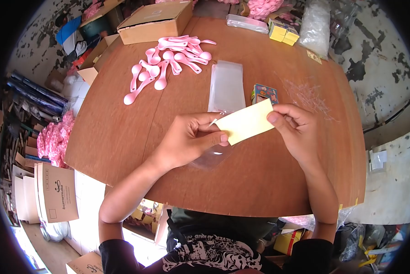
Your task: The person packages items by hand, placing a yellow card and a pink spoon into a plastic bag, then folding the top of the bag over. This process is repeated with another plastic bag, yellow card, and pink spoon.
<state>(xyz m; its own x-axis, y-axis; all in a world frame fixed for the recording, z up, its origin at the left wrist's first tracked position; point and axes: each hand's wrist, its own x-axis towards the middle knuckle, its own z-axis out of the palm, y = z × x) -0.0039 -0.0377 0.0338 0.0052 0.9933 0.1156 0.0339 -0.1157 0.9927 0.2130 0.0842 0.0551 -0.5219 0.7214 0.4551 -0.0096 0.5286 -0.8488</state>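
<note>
A pale yellow paper slip (pixel 246 122) is held above the table between both hands. My left hand (pixel 189 139) grips its left end, thumb on top. My right hand (pixel 298 128) pinches its upper right corner between thumb and finger. Beneath my left hand hangs or lies a clear plastic bag (pixel 211 157); whether the fingers hold it too is hidden. Just beyond the slip lie a stack of clear plastic sleeves (pixel 227 86) and a small blue printed box (pixel 264 93). Several pink measuring spoons (pixel 168 57) are heaped at the back left.
The brown wooden table (pixel 122 132) carries a cardboard box (pixel 155 23) at the back left. Yellow small boxes (pixel 283 32) and a roll of clear plastic (pixel 315 29) stand at the back right. Thin clear strips (pixel 307 96) lie scattered on the right. Cartons (pixel 56 192) stand on the floor at left.
</note>
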